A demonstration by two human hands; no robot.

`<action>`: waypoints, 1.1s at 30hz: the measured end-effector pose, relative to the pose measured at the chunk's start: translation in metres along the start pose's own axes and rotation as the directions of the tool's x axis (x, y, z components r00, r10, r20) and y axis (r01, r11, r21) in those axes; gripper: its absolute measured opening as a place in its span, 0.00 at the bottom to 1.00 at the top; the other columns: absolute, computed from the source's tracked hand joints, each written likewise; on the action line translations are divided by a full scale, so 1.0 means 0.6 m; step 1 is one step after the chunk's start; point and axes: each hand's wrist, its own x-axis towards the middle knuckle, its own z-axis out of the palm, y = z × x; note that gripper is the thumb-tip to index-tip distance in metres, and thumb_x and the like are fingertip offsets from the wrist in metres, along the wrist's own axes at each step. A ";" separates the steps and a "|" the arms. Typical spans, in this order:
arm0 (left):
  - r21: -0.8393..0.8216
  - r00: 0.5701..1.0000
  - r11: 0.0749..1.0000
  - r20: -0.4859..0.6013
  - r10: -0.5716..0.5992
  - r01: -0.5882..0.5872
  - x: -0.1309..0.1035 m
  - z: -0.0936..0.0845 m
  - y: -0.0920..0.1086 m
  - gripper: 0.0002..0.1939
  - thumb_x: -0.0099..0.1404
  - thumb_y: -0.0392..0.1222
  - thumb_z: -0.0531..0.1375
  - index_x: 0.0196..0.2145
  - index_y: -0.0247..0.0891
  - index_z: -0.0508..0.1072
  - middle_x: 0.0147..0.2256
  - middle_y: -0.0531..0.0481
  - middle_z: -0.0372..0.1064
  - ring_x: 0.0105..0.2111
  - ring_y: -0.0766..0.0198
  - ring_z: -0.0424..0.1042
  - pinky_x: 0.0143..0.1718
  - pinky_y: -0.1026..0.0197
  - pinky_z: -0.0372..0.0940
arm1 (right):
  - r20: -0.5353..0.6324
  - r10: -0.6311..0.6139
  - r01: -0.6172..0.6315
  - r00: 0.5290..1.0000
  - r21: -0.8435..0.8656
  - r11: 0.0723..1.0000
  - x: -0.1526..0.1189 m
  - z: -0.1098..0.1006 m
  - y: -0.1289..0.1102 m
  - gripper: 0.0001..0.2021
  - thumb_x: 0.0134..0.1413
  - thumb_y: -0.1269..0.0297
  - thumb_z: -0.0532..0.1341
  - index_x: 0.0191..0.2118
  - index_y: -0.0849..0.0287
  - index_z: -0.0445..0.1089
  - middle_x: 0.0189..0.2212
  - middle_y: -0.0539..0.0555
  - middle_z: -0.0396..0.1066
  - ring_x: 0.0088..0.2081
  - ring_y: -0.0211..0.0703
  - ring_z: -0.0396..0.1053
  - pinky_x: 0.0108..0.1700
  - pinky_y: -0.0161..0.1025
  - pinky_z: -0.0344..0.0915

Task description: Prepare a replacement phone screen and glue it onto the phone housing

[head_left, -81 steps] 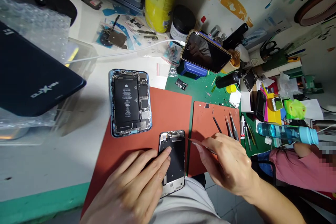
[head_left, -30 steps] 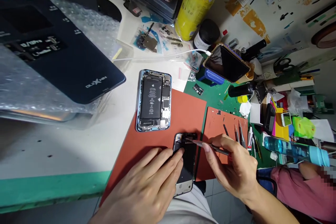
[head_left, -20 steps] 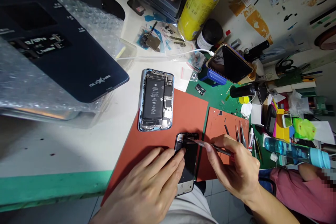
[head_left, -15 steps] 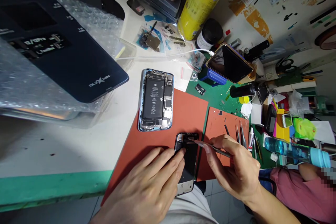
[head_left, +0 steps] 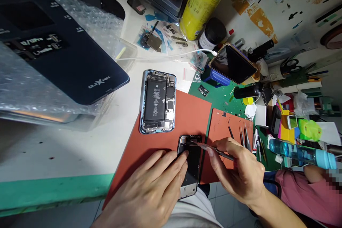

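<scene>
In the head view, we are seeing most of the scene sitting further right than in the earliest frame, with more of the dark blue flat device (head_left: 77, 67) showing on the left of the bench (head_left: 80, 149); the slim metal tool (head_left: 204, 146), whose tip was at the right edge of the phone's display panel (head_left: 192, 169), is now pointing further in, over the panel's upper part, while against half a second ago we are noticing hardly any change. The left hand (head_left: 157, 183) is lying across the panel's left side, fingers stretched out and close together, their tips resting on it. The right hand (head_left: 237, 167) is pinching the tool between thumb and fingers. The panel is lying at the near side of the red mat (head_left: 192, 112), its lower end reaching toward the lap, and the opened phone body (head_left: 156, 101) is resting beyond it, partly on the mat. The left thumb is staying out of sight, so we cannot tell whether that hand is also gripping the panel's edge. We are losing the tool's fine tip among dark parts, so contact is remaining unclear, and the yellow can (head_left: 201, 5) is running out of the frame at the top.
</scene>
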 end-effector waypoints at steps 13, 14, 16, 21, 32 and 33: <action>-0.012 1.000 1.000 -0.005 -0.026 0.026 0.000 0.005 0.002 0.16 0.76 0.34 0.57 0.54 0.28 0.82 0.57 0.39 0.81 0.56 0.45 0.74 0.63 0.42 0.60 | 0.229 -0.062 0.005 0.971 0.241 0.971 0.009 -0.016 -0.003 0.16 0.65 0.84 0.58 0.54 0.63 0.67 0.42 0.62 0.77 0.44 0.47 0.76 0.44 0.45 0.78; -0.013 1.000 0.999 -0.003 -0.029 0.029 0.001 0.005 0.002 0.16 0.76 0.34 0.57 0.54 0.28 0.82 0.57 0.40 0.81 0.56 0.45 0.74 0.63 0.42 0.60 | 0.217 -0.071 0.025 0.974 0.207 0.978 0.011 -0.015 -0.003 0.15 0.65 0.84 0.59 0.53 0.62 0.67 0.39 0.60 0.76 0.41 0.45 0.74 0.41 0.44 0.76; -0.015 0.999 0.999 0.002 -0.037 0.037 0.001 0.004 0.003 0.16 0.76 0.34 0.57 0.54 0.29 0.82 0.57 0.41 0.82 0.56 0.46 0.74 0.64 0.42 0.60 | 0.162 -0.096 0.081 0.982 0.101 0.992 0.015 -0.012 -0.003 0.13 0.66 0.82 0.61 0.51 0.62 0.68 0.32 0.54 0.73 0.32 0.42 0.69 0.32 0.41 0.70; -0.014 0.999 1.000 0.019 -0.027 0.028 -0.003 0.005 0.002 0.16 0.76 0.34 0.57 0.52 0.31 0.83 0.57 0.41 0.81 0.56 0.45 0.74 0.63 0.42 0.60 | 0.127 -0.126 0.120 0.984 0.048 0.992 0.023 -0.006 -0.002 0.11 0.68 0.78 0.60 0.53 0.62 0.68 0.31 0.55 0.72 0.31 0.43 0.68 0.31 0.42 0.68; -0.037 0.999 0.998 0.015 -0.041 0.042 0.002 0.003 0.001 0.17 0.77 0.33 0.55 0.53 0.30 0.83 0.58 0.40 0.81 0.55 0.47 0.74 0.64 0.43 0.59 | 0.082 -0.142 0.142 0.986 0.009 0.990 0.018 0.002 0.001 0.10 0.69 0.79 0.62 0.52 0.63 0.70 0.27 0.50 0.68 0.28 0.40 0.61 0.30 0.40 0.60; -0.038 0.999 0.998 0.012 -0.043 0.043 0.002 0.002 0.001 0.17 0.77 0.33 0.55 0.53 0.30 0.83 0.58 0.40 0.81 0.55 0.47 0.74 0.64 0.43 0.59 | 0.083 -0.143 0.143 0.986 0.006 0.990 0.018 0.004 0.002 0.10 0.69 0.79 0.62 0.52 0.63 0.70 0.27 0.50 0.68 0.28 0.40 0.61 0.30 0.40 0.60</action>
